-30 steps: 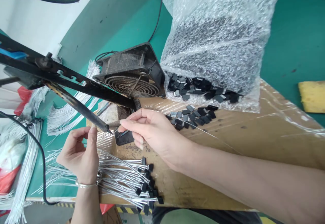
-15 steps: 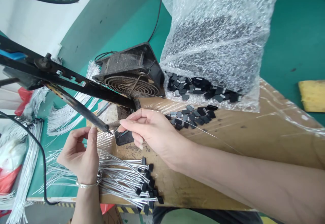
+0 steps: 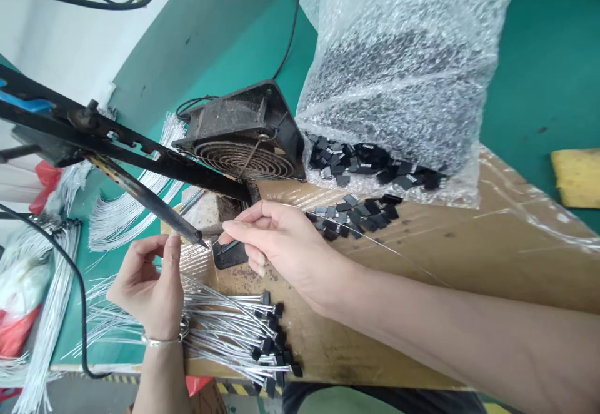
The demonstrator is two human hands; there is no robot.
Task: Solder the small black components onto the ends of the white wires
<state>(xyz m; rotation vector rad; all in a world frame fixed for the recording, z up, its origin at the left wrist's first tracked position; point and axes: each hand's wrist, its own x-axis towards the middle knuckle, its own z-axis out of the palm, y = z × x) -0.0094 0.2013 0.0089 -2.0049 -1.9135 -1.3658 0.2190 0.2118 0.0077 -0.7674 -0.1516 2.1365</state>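
Note:
My right hand pinches a thin solder wire, whose length trails back over the wrist and above the forearm. Its fingertips are just right of the tip of a soldering iron, which slants down from a black metal stand. On the other side of that tip, my left hand is closed, thumb against fingers. What it grips, if anything, is hidden. Beneath and beside the left wrist lie many white cables ending in black connectors.
A dusty fan stands behind the hands. A bubble-wrap bag spills black connectors, with a loose pile in front. White cable bundles lie at left, and a yellow sponge at far right. A black cord hangs at left.
Almost nothing differs. Both hands keep their places by the iron's tip, and the whole view has shifted very slightly.

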